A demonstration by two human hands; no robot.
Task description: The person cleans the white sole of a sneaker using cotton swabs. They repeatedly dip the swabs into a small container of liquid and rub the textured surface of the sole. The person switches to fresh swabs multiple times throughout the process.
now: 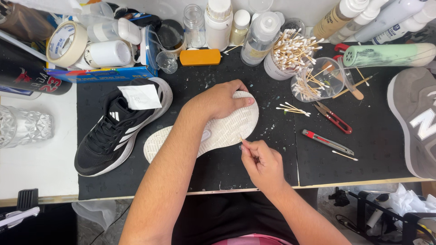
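A sneaker lies sole-up [222, 129] in the middle of the black work mat [254, 168], its white ribbed sole facing me. My left hand [221, 99] presses down on the toe end of that sole and holds it. My right hand [261, 162] pinches a thin cotton swab [242, 141] whose tip touches the sole's near edge. The matching black sneaker with white stripes [119, 127] stands upright to the left, a white paper slip tucked in its opening.
Cups of cotton swabs [293, 52] and loose swabs [293, 109] lie to the right, with red snips [334, 119] and a utility knife [328, 143]. Bottles and jars line the back edge. A grey sneaker [415, 122] sits at the far right, a tape roll [67, 43] at back left.
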